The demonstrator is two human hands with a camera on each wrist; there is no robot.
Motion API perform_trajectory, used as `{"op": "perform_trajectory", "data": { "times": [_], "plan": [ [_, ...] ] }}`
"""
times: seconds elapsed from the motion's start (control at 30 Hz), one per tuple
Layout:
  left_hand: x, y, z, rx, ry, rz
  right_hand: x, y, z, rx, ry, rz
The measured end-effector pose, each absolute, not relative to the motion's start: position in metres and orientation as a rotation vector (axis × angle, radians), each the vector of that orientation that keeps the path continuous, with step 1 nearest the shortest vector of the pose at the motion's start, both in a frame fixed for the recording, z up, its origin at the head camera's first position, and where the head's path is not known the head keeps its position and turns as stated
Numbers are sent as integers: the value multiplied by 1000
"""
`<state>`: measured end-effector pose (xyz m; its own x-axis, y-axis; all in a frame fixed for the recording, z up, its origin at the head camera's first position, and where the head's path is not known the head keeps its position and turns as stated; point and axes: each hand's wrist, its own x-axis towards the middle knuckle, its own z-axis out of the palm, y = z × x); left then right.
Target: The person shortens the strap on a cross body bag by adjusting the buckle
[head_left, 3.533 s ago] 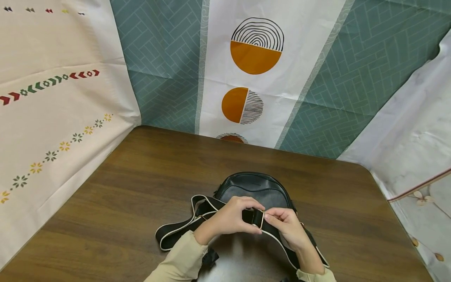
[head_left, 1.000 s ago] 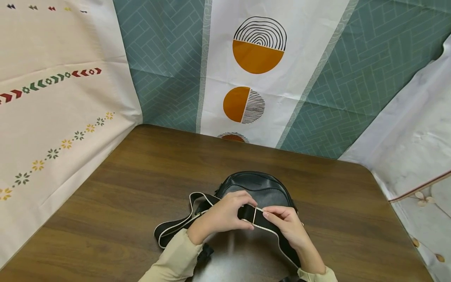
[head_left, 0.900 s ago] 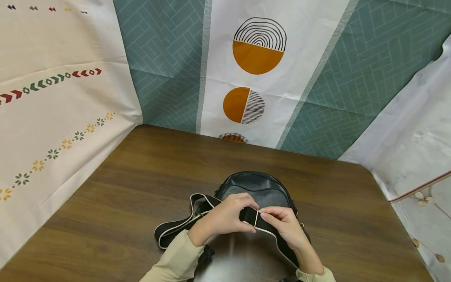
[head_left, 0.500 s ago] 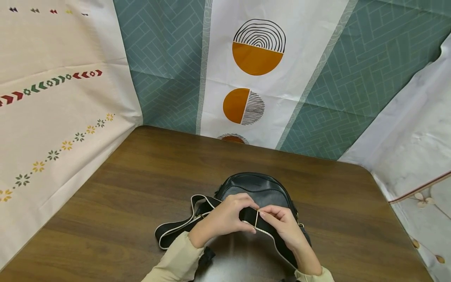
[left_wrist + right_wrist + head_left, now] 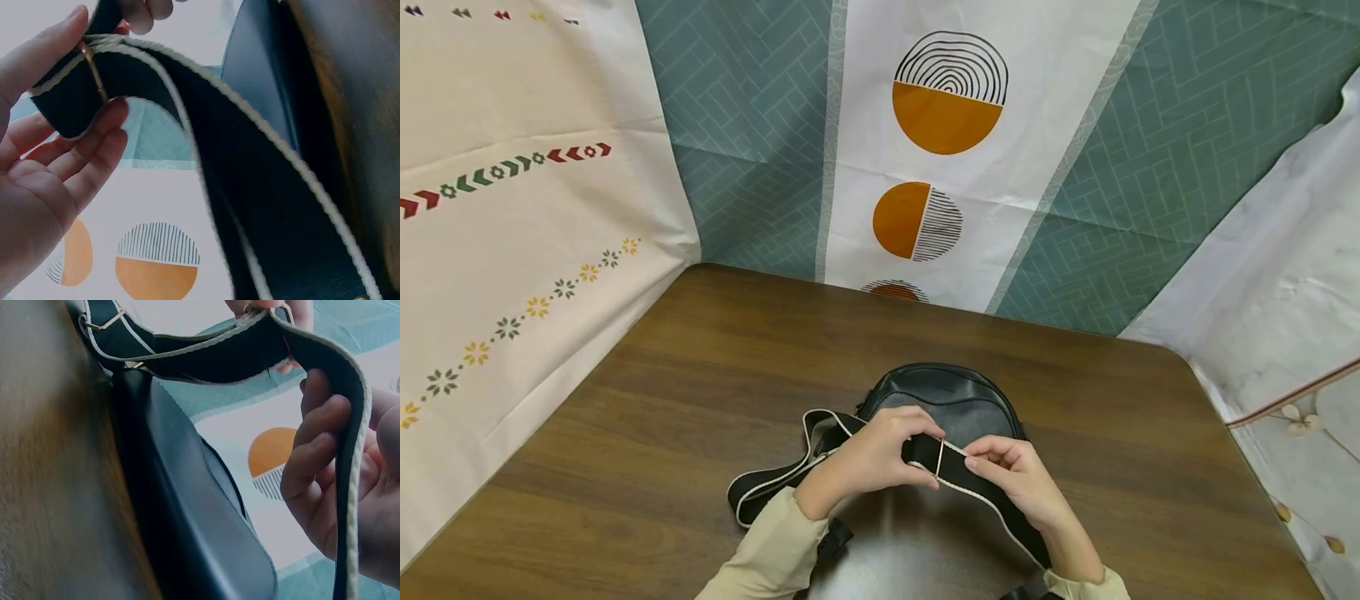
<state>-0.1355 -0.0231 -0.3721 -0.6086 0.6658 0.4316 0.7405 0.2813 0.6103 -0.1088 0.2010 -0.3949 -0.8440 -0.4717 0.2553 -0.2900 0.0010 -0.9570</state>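
Note:
A black bag (image 5: 951, 400) lies on the table, with a black strap (image 5: 964, 472) edged in cream coming off it. My left hand (image 5: 872, 454) holds the strap's thin gold slide buckle (image 5: 939, 458) by its two ends, thumb on one and fingers on the other. To the right of the buckle, my right hand (image 5: 1026, 487) pinches the strap between thumb and fingers. In the left wrist view the webbing (image 5: 250, 156) passes through the buckle (image 5: 94, 74) and bends in a loop. The right wrist view shows the strap (image 5: 355, 394) hanging down past my right fingers (image 5: 312, 425).
More of the strap lies in a loop (image 5: 752, 492) at the left, on the brown wooden table (image 5: 700, 375). A small black object (image 5: 835, 537) is near my left sleeve. Patterned cloth (image 5: 752, 167) hangs around the table. Another metal fitting (image 5: 106, 322) shows on the strap.
My right hand has slid right along the strap, away from the buckle, so more webbing shows between them. My left hand and the buckle have shifted slightly left.

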Motion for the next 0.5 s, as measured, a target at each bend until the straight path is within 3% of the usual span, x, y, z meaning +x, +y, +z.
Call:
{"op": "perform_trajectory", "data": {
  "times": [0.5],
  "plan": [
    [-129,-17,-365,-1384,-2483,-1139,-108,179,-399,-717,2144,-2092]
  ]
}}
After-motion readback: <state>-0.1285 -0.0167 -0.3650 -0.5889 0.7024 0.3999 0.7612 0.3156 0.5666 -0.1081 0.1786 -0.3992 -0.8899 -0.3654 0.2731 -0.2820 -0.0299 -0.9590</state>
